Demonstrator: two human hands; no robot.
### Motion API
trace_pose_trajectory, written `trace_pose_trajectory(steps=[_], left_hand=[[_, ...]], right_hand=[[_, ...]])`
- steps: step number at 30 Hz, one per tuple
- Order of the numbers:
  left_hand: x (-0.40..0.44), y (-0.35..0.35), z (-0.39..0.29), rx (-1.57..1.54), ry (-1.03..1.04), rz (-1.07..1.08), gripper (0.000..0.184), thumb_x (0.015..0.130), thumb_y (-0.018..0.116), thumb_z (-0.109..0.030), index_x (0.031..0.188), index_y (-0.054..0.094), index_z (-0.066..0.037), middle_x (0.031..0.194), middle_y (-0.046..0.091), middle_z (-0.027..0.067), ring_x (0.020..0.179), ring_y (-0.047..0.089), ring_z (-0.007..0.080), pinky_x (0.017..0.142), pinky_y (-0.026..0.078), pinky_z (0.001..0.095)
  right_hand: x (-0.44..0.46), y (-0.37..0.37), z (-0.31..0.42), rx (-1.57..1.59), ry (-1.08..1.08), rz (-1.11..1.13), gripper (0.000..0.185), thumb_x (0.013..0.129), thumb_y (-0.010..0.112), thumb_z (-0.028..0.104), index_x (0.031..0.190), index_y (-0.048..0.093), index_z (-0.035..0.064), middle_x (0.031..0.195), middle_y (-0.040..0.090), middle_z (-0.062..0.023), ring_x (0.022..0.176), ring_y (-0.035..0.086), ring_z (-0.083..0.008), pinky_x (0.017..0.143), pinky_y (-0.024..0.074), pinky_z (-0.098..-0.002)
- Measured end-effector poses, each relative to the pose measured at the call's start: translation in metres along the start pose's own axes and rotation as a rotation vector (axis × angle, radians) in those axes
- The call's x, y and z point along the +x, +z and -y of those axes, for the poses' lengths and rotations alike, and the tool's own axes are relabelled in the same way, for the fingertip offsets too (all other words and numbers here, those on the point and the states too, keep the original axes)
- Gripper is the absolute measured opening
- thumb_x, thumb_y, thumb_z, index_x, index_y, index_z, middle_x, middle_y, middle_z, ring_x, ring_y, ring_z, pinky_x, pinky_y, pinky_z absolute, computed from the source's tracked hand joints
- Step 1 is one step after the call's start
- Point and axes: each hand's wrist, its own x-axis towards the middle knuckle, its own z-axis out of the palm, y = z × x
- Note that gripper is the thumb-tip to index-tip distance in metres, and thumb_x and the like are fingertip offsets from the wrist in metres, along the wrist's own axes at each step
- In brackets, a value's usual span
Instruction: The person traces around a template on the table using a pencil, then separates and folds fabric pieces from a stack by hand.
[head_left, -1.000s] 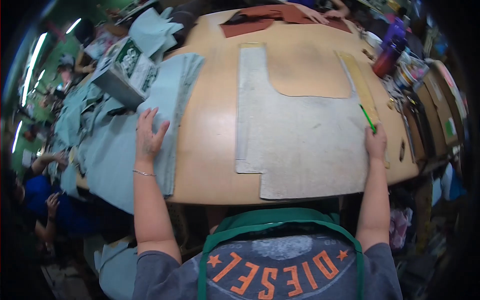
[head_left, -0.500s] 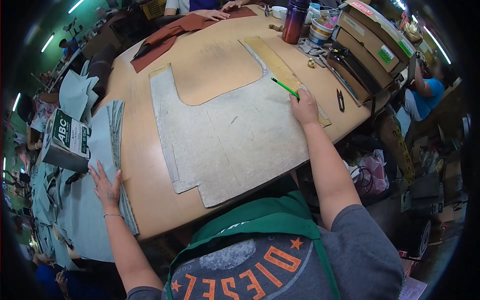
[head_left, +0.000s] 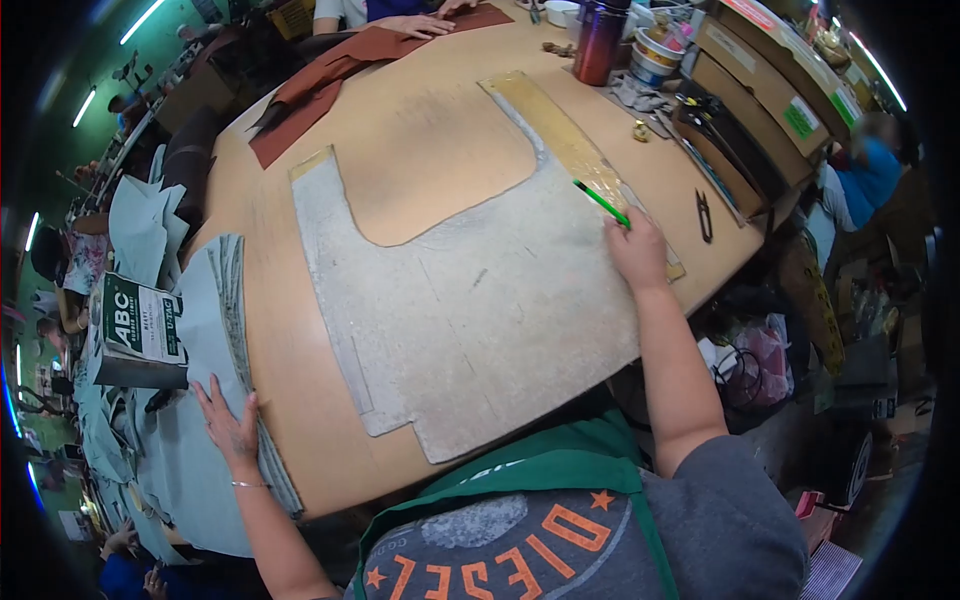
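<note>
A large grey-white pattern board (head_left: 480, 300) with a deep curved cut-out and yellow-taped ends lies on the wooden table (head_left: 275, 400). My right hand (head_left: 637, 248) rests at the board's right edge, its fingers closed round a green pencil (head_left: 603, 204) that points up and left. On the left, my left hand (head_left: 230, 428) lies with fingers spread on a stack of pale green-grey sheets (head_left: 215, 330). Just above that hand, a green and white ABC tin (head_left: 140, 325) stands on the sheets.
Reddish-brown material (head_left: 335, 85) lies at the far edge under a co-worker's hands (head_left: 420, 26). A purple-red bottle (head_left: 597, 45), tubs (head_left: 657, 55), thread snips (head_left: 705, 215) and cardboard boxes (head_left: 765, 85) are at the right. Another person (head_left: 868, 180) is beyond the boxes.
The view has swung to the right, so the table and board appear turned. My left hand has come down flat on the sheets; my right hand still holds the pencil.
</note>
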Motion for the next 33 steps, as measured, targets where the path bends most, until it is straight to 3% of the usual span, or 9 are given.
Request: trace_pose_trajectory(steps=[2,3,9,18,24,26,30,33], left_hand=[[-0.003,-0.002,0.0,-0.035,0.026,-0.018,0.075,0.073,0.054,-0.051,0.132,0.029,-0.012,0.141,0.015,0.0142,0.128,0.018,0.0331,0.093,0.017,0.0596],[-0.005,-0.006,-0.004,-0.026,0.022,-0.023,0.073,0.072,0.057,-0.046,0.131,0.031,-0.01,0.139,0.018,0.0161,0.126,0.021,0.034,0.096,0.02,0.0531],[-0.007,-0.01,-0.006,-0.046,0.058,-0.036,0.068,0.071,0.062,-0.033,0.128,0.035,-0.008,0.136,0.022,0.0199,0.122,0.028,0.0361,0.098,0.024,0.042],[-0.009,-0.007,-0.001,-0.012,0.079,-0.055,0.067,0.073,0.06,-0.038,0.127,0.036,-0.006,0.134,0.024,0.0228,0.12,0.031,0.0363,0.095,0.026,0.0454],[-0.014,-0.006,0.003,0.018,0.058,-0.084,0.065,0.073,0.057,-0.047,0.123,0.041,-0.008,0.133,0.027,0.0201,0.12,0.031,0.035,0.091,0.029,0.0509],[-0.014,-0.011,0.0,0.008,0.042,-0.135,0.059,0.073,0.058,-0.047,0.117,0.048,-0.008,0.129,0.033,0.0222,0.12,0.032,0.0344,0.096,0.026,0.0466],[0.016,-0.024,0.011,-0.182,0.158,-0.088,0.046,0.075,0.057,-0.044,0.102,0.056,-0.006,0.123,0.042,0.0192,0.116,0.037,0.0352,0.094,0.03,0.0436],[0.059,-0.023,0.013,-0.388,0.218,-0.124,0.041,0.077,0.056,-0.041,0.097,0.057,-0.005,0.119,0.046,0.0179,0.113,0.04,0.0343,0.092,0.033,0.0417]], right_hand=[[0.0,-0.001,0.001,-0.01,0.007,0.026,0.016,0.072,0.059,0.017,0.073,0.054,0.0017,0.07,0.056,-0.0162,0.071,0.054,-0.0332,0.065,0.0415,-0.0411],[0.001,-0.001,0.002,-0.017,0.005,0.042,0.016,0.072,0.059,0.016,0.073,0.053,0.0015,0.069,0.056,-0.0164,0.071,0.054,-0.0332,0.064,0.0414,-0.0409],[0.002,0.003,0.004,-0.006,-0.029,0.03,0.01,0.07,0.056,0.01,0.075,0.054,0.001,0.072,0.055,-0.0156,0.071,0.053,-0.0332,0.064,0.0417,-0.0401],[0.002,0.008,-0.005,-0.037,-0.068,-0.002,0.019,0.068,0.049,0.005,0.086,0.054,-0.0001,0.084,0.054,-0.016,0.084,0.05,-0.0318,0.077,0.0394,-0.039],[0.002,0.011,-0.008,-0.21,-0.234,-0.043,0.033,0.069,0.055,0.01,0.101,0.052,0.0023,0.095,0.052,-0.0157,0.093,0.048,-0.0321,0.084,0.0372,-0.0386],[-0.008,0.007,-0.003,-0.234,-0.27,-0.104,0.039,0.07,0.058,0.013,0.106,0.05,0.0031,0.099,0.051,-0.0162,0.097,0.046,-0.0329,0.086,0.036,-0.0387],[-0.027,0.014,0.055,-0.11,-0.348,-0.128,0.038,0.071,0.062,0.013,0.106,0.051,0.0036,0.1,0.052,-0.0166,0.098,0.047,-0.0319,0.087,0.0357,-0.0388],[-0.043,0.032,0.155,0.099,-0.493,0.094,0.031,0.07,0.063,0.011,0.099,0.054,0.0036,0.097,0.054,-0.0142,0.096,0.049,-0.0294,0.085,0.037,-0.0369]])
